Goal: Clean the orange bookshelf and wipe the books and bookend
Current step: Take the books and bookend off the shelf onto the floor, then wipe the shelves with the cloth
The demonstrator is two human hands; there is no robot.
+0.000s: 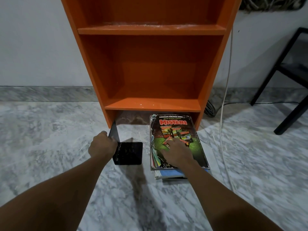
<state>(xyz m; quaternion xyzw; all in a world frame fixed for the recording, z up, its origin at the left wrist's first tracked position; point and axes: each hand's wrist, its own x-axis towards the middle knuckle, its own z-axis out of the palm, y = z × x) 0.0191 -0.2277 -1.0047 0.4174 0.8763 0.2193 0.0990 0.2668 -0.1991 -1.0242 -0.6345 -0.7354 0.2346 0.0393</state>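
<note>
An orange bookshelf [150,67] stands against the wall, its shelves bare and dusty. On the marble floor in front lies a stack of worn books [178,130], the top cover reading "Misteri". My right hand [176,152] rests flat on that top cover, fingers spread. Left of the stack stands a black L-shaped metal bookend [129,153], its base flat on the floor. My left hand [101,145] grips the bookend's upright plate, fingers curled round its edge.
A white cable [224,100] hangs down the wall right of the shelf and trails over the floor. A black metal chair or table frame [286,84] stands at the far right. A dark coiled cable [210,108] lies behind the shelf's right foot.
</note>
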